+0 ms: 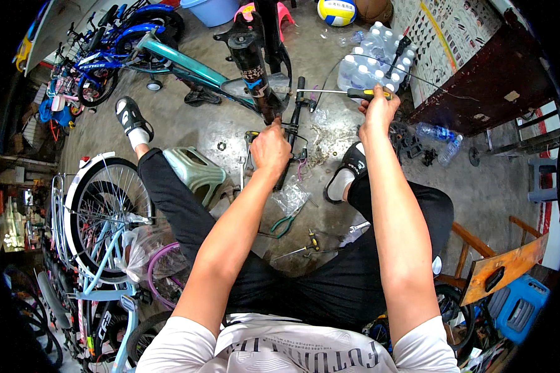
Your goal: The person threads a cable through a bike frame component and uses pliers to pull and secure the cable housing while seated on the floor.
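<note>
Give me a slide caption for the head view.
Left hand steadies a black handlebar; right hand drives a screwdriver toward it.

Bare floor [186,124] lies open left of the fork [252,65]. Bottles [373,62] crowd the right side. Pliers [283,224] and a screwdriver [298,248] lie between the legs.

Both forearms outstretched, left hand [270,149] fisted low, right hand [378,107] clenched farther out.
</note>
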{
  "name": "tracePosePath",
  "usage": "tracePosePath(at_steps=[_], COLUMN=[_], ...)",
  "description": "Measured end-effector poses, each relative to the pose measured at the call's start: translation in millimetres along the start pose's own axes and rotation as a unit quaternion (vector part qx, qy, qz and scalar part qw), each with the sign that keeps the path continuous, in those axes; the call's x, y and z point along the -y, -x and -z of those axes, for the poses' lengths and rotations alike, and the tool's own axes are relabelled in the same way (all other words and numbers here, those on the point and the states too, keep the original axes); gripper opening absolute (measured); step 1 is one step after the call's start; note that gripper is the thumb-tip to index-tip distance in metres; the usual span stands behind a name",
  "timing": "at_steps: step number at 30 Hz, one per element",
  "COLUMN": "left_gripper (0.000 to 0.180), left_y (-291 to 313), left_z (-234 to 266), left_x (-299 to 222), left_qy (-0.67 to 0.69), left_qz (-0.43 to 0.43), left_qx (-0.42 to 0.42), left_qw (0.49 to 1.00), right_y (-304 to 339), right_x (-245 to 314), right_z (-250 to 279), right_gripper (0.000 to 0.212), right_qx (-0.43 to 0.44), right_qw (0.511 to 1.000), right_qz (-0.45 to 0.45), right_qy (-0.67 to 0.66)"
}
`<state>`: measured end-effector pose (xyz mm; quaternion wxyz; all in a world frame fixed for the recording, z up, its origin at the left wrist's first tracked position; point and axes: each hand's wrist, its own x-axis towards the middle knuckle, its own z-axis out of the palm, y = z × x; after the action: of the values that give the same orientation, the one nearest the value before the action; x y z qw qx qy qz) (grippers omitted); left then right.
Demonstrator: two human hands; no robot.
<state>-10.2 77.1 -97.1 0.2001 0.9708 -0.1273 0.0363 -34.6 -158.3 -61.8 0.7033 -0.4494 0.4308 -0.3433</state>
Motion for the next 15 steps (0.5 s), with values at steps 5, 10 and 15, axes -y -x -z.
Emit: tracePosePath(at_steps=[5,10,15], left_gripper=[0.029,0.028,0.029], left_y=[-3.2,-4.0,-2.6], left_z=[-6.5,-0.8,4.3], left_x=[10.5,14.0,9.3], left_qy=[-0.021,-0.017,-0.020], left_qz=[-0.030,-0.047,-0.046], left_qx=[0.004,0.026,0.027], left_qw=[0.999,0.998,0.998], right_y=[3.4,6.0,6.9], right_x=[0.1,-0.2,0.8], right_z=[-8.2,-9.5,-7.2], right_gripper=[0.043,0.041,0.041], right_qx=[0.002,-0.007,0.000], right_qw=[1.000,1.000,1.000], right_qz=[0.013,0.003,-0.002], right_qy=[0.004,-0.001,-0.001])
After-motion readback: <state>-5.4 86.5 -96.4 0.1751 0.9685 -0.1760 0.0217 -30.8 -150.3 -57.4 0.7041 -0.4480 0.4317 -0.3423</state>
